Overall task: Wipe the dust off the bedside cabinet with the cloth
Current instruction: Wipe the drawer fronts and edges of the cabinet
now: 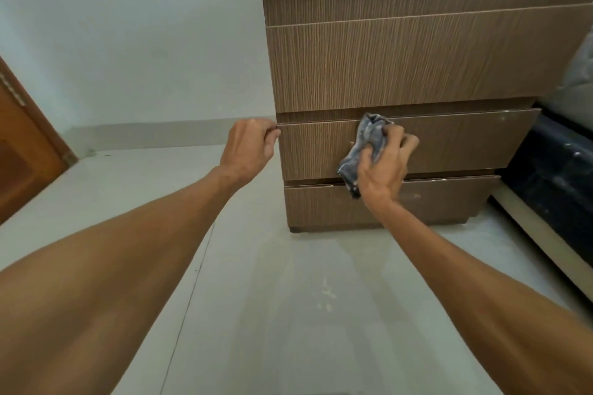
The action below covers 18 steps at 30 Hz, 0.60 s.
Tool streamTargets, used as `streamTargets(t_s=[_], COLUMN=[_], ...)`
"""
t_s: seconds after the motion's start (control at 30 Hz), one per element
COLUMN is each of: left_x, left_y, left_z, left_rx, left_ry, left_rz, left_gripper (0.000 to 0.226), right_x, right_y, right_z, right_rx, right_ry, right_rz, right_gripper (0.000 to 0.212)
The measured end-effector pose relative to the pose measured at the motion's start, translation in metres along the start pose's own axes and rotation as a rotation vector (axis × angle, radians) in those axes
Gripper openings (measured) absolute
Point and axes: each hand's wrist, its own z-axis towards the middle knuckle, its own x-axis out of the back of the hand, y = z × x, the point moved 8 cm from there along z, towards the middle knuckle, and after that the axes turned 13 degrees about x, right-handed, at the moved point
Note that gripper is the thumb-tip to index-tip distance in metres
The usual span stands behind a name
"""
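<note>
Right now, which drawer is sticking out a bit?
The third drawer from the top, whose front the right hand rubs with the cloth. The others sit further back.

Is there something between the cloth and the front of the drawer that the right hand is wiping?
Nothing visible. The right hand presses the crumpled grey cloth directly against the brown wood-grain drawer front of the bedside cabinet. The left hand grips that drawer's left edge, away from the cloth.
</note>
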Motion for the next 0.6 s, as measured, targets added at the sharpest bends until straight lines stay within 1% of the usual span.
streamTargets(t_s=[0.1, 0.23, 0.3, 0.4, 0.43, 0.5, 0.6], left_x=[-0.003, -0.003, 0.001, 0.000, -0.002, -0.009, -0.023], left_y=[0.008, 0.009, 0.001, -0.014, -0.019, -0.031, -0.040], left_z=[0.002, -0.002, -0.001, -0.006, -0.010, -0.019, -0.028], left_rx=[-0.010, -0.002, 0.032, 0.116, 0.152, 0.212, 0.302], left_ry=[0.005, -0.013, -0.011, -0.027, -0.028, -0.038, -0.076], left_rz=[-0.012, 0.017, 0.008, -0.008, -0.005, 0.004, 0.009], left_gripper=[0.020, 0.020, 0.020, 0.022, 0.022, 0.021, 0.019], right_x=[-0.026, -0.051, -0.071, -0.101, -0.106, -0.111, -0.114], right_y=[-0.033, -0.074, -0.088, -0.098, -0.098, -0.092, -0.084], right_z=[-0.006, -0.022, -0.030, -0.058, -0.069, -0.086, -0.092], right_rx=[0.167, 0.333, 0.438, 0.657, 0.716, 0.762, 0.781], right_ry=[-0.081, -0.161, -0.287, -0.586, -0.658, -0.725, -0.763], right_rz=[-0.029, -0.048, -0.086, -0.120, -0.133, -0.160, -0.237], right_gripper=[0.030, 0.030, 0.029, 0.032, 0.034, 0.036, 0.044])
